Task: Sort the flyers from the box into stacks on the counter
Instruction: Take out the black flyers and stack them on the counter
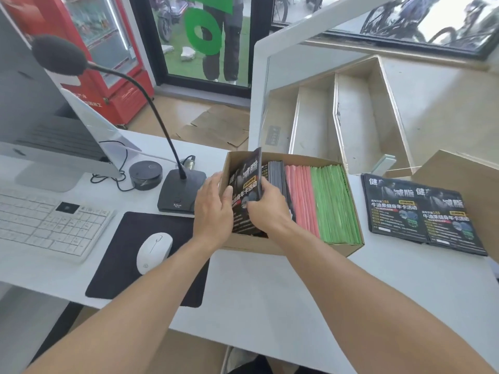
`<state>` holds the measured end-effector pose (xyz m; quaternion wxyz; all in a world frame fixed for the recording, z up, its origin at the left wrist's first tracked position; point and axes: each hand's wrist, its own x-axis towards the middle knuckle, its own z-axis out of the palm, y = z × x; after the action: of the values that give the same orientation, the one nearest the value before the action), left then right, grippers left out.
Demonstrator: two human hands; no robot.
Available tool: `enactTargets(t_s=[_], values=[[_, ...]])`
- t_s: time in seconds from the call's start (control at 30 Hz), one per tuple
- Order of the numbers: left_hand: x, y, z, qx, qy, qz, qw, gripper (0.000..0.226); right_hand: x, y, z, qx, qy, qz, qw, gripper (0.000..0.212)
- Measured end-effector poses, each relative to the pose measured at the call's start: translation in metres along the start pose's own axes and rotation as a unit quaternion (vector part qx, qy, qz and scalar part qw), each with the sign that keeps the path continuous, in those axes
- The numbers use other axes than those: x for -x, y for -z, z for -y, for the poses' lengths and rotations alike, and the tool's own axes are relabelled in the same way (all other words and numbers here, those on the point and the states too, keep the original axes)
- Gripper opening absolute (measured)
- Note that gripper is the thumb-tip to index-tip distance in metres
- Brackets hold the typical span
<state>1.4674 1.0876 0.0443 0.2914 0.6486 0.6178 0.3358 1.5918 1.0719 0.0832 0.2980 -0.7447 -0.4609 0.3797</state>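
Flyers of glossy black paper stood tilted at the near-left end of the cardboard box, long axis running up and away, with the left hand braced against their left face, fingers fairly straight, and the right hand curled round their right edge. Just right of that hand, thin pink and green sheets stood packed on edge. Farther right, two flat black stacks lay side by side on the smooth white counter.
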Motion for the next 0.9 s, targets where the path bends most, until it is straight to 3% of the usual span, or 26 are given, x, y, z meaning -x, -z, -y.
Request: enactTargets(t_s=[0.07,0.17,0.23,0.3,0.33,0.37,0.43,0.5,0.67,0.73,0.9], values=[[-0.002,0.008,-0.007,-0.016,0.007,-0.003,1.0,0.059,0.013,0.023,-0.006,-0.129,0.015,0.009,0.991,0.057],[0.003,0.02,-0.043,0.124,0.024,0.026,0.992,0.059,0.043,0.081,-0.021,-0.288,0.062,-0.007,0.956,0.064],[0.008,0.019,-0.078,0.28,0.064,0.129,0.949,0.069,0.064,0.124,-0.037,-0.363,0.081,0.005,0.928,0.063],[0.014,0.007,-0.108,0.394,0.103,0.258,0.876,0.075,0.081,0.165,-0.058,-0.413,0.094,0.035,0.905,0.062],[0.02,-0.002,-0.123,0.425,0.102,0.312,0.844,0.06,0.088,0.183,-0.07,-0.408,0.099,0.045,0.906,0.062],[0.027,-0.017,-0.133,0.43,0.098,0.335,0.833,0.042,0.094,0.198,-0.081,-0.384,0.102,0.052,0.916,0.062],[0.047,-0.053,-0.151,0.41,0.108,0.323,0.846,0.025,0.101,0.222,-0.106,-0.304,0.101,0.044,0.946,0.056],[0.07,-0.091,-0.164,0.394,0.095,0.318,0.857,0.028,0.101,0.236,-0.138,-0.252,0.084,-0.003,0.964,0.051],[0.106,-0.171,-0.181,0.35,0.004,0.321,0.88,0.037,0.087,0.25,-0.217,-0.247,0.048,-0.184,0.95,0.041],[0.112,-0.189,-0.18,0.36,-0.007,0.316,0.878,0.042,0.082,0.254,-0.236,-0.248,0.056,-0.194,0.948,0.041],[0.127,-0.207,-0.166,0.35,0.011,0.299,0.888,0.037,0.076,0.25,-0.265,-0.233,0.052,-0.132,0.962,0.046]])
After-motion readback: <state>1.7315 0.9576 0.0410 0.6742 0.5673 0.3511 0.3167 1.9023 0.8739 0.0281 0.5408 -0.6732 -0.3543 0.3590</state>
